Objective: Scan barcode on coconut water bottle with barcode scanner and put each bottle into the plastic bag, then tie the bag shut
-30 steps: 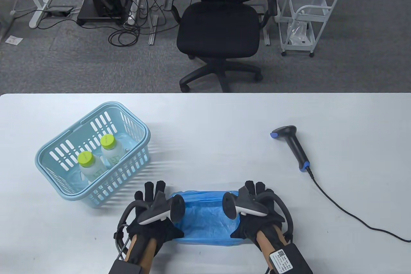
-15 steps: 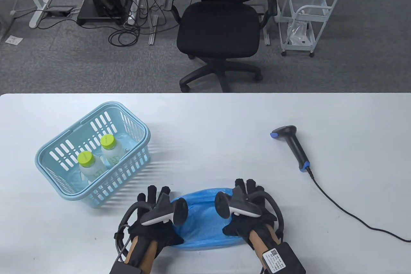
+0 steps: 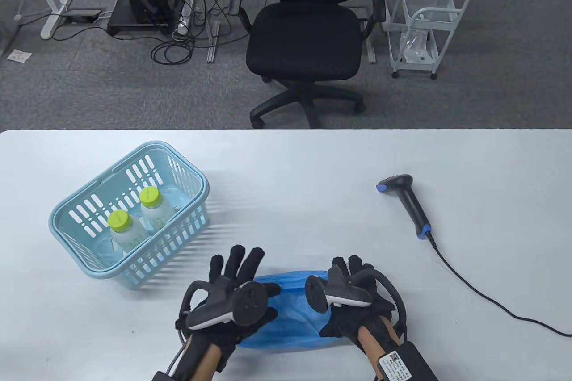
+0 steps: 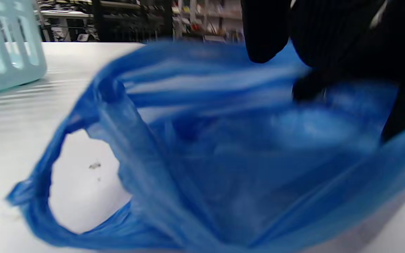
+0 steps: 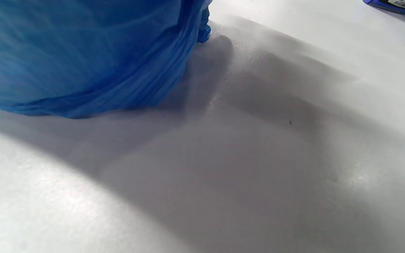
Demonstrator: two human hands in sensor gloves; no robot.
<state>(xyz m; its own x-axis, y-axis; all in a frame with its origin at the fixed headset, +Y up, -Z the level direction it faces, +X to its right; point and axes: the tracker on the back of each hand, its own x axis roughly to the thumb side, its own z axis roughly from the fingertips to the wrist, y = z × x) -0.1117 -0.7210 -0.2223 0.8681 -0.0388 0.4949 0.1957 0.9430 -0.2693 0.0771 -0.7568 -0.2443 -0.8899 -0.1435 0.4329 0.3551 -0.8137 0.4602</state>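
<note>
Table view: blue plastic bag lies at the lower centre of the frame on the white table, between both gloved hands. Left hand sits at the bag's left end, fingers spread and straight, pointing toward the top of the frame; whether it has any hold on the film cannot be told from above. Left wrist view is blurred: bag mouth gapes, one handle loop lies on the table at lower left, dark gloved fingers at upper right in or against the bag. Right hand is at the bag's right end; its grip cannot be told, and the right wrist view shows only bag wall and table. Two coconut water bottles with green caps stand in the light-blue basket, left of centre. Barcode scanner lies at right, well apart from the hands, its cable trailing to the right edge.
</note>
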